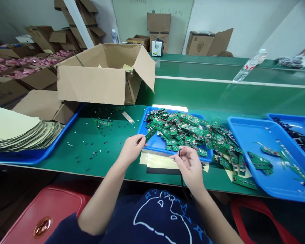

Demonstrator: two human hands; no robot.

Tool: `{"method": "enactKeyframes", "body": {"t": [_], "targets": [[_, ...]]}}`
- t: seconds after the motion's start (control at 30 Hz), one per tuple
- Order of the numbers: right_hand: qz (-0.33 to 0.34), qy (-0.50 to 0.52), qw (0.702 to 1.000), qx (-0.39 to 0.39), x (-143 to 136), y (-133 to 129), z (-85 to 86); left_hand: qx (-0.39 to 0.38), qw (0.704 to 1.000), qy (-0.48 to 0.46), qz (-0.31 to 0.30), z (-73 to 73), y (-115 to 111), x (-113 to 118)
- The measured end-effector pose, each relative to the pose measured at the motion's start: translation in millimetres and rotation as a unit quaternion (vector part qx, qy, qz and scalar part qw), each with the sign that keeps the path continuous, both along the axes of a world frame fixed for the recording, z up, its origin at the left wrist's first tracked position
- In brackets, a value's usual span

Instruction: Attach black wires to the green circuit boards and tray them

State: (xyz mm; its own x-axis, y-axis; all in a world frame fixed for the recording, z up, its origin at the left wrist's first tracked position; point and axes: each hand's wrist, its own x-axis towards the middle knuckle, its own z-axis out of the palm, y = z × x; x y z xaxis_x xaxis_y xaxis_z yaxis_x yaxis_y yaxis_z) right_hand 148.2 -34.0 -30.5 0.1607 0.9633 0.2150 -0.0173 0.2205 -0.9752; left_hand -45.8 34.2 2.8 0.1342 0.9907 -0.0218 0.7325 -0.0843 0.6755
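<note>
My left hand (pixel 135 146) pinches the end of a narrow green circuit board (pixel 150 134) at the left edge of a blue tray (pixel 156 148). A heap of green circuit boards (pixel 179 128) fills that tray and spills over its right side. My right hand (pixel 189 165) is just in front of the tray, thumb and fingers closed round a thin black cord (pixel 181 179) that hangs down towards my lap. Under my hands, a pale yellow sheet (pixel 162 161) with a dark strip lies by the table's front edge.
A large open cardboard box (pixel 91 84) stands at the back left. Yellow sheets (pixel 22 135) are stacked at the far left. Two blue trays are on the right, the nearer (pixel 266 179) with boards, the farther with black parts (pixel 295 135). A bottle (pixel 249 66) leans behind.
</note>
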Motion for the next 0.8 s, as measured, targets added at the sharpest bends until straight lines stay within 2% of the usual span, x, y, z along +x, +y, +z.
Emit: {"method": "enactKeyframes", "body": {"t": [0.07, 0.1, 0.23, 0.3, 0.37, 0.53, 0.6, 0.7, 0.8], "targets": [[0.007, 0.036, 0.999, -0.005, -5.6, 5.9, 2.4, -0.006, 0.994, -0.109, -0.011, 2.8, -15.4, 2.2], [0.008, 0.051, 0.999, -0.005, -8.2, 8.8, 4.1, 0.005, 0.991, -0.133, -0.025, 4.4, -22.7, 4.7], [-0.015, 0.082, 0.996, -0.01, -14.6, 15.8, 12.9, 0.122, 0.982, -0.11, -0.098, 11.1, -44.5, 14.9], [-0.033, 0.084, 0.996, -0.02, -15.2, 16.4, 16.7, 0.15, 0.976, -0.108, -0.113, 12.3, -50.5, 17.4], [-0.038, 0.089, 0.995, -0.025, -14.8, 15.7, 18.8, 0.149, 0.975, -0.124, -0.106, 11.5, -54.2, 18.6], [-0.018, 0.12, 0.992, -0.03, -15.6, 13.2, 18.7, 0.108, 0.965, -0.232, -0.062, 6.9, -59.6, 23.5], [-0.019, 0.121, 0.992, -0.028, -16.8, 12.5, 18.9, 0.112, 0.966, -0.223, -0.061, 6.7, -59.9, 26.0], [-0.023, 0.107, 0.994, -0.012, -16.4, 12.3, 22.0, 0.132, 0.974, -0.162, -0.086, 8.5, -57.8, 28.0], [-0.019, 0.092, 0.995, 0.016, -10.8, 13.1, 27.4, 0.083, 0.982, -0.15, -0.075, 10.8, -54.1, 27.8]]}}
